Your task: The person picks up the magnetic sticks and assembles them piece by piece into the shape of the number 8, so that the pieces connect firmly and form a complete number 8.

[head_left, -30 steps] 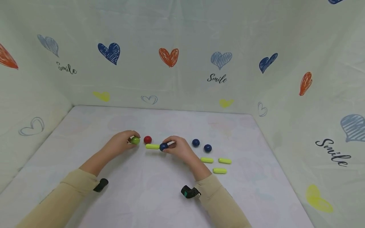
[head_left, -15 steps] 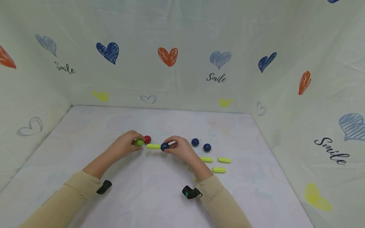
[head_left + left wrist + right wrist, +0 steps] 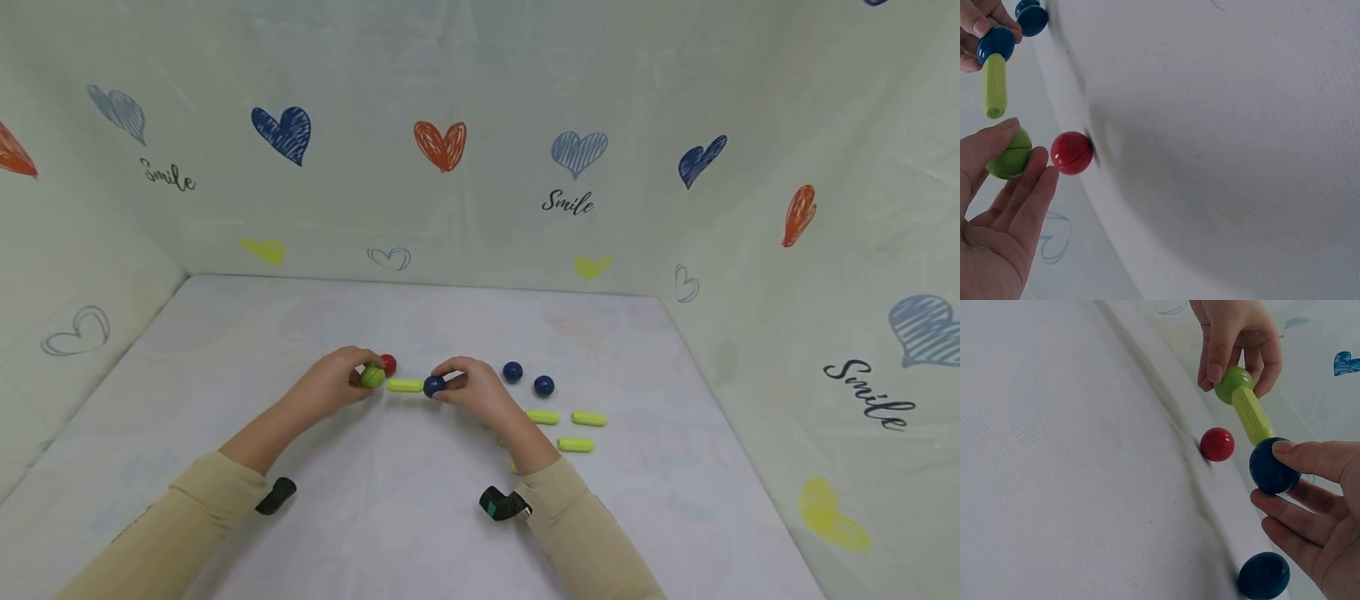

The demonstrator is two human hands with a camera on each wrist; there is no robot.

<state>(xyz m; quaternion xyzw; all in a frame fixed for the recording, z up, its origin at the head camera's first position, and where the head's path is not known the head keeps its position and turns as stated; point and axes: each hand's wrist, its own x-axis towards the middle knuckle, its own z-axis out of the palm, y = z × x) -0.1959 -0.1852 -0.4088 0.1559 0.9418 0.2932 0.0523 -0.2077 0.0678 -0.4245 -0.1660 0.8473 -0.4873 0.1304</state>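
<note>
My left hand (image 3: 330,383) pinches a green ball (image 3: 372,377) between thumb and fingers. In my right hand (image 3: 480,390) is a dark blue ball (image 3: 434,386), with a yellow-green rod (image 3: 405,386) sticking out of it to the left. The rod's free end points at the green ball; in the left wrist view a small gap parts the rod (image 3: 995,87) from the green ball (image 3: 1010,156). Behind the green ball, a red ball (image 3: 388,364) lies on the table, partly hidden by the left hand in the head view.
Two more dark blue balls (image 3: 513,372) lie right of the right hand on the white table (image 3: 375,517). Nearer, several yellow-green rods (image 3: 576,445) are scattered, some partly covered by the right forearm. A heart-printed cloth (image 3: 487,225) stands behind the table.
My left hand has moved right with the green ball, bringing it close to the rod's free end and in front of the red ball. The right hand has barely moved.
</note>
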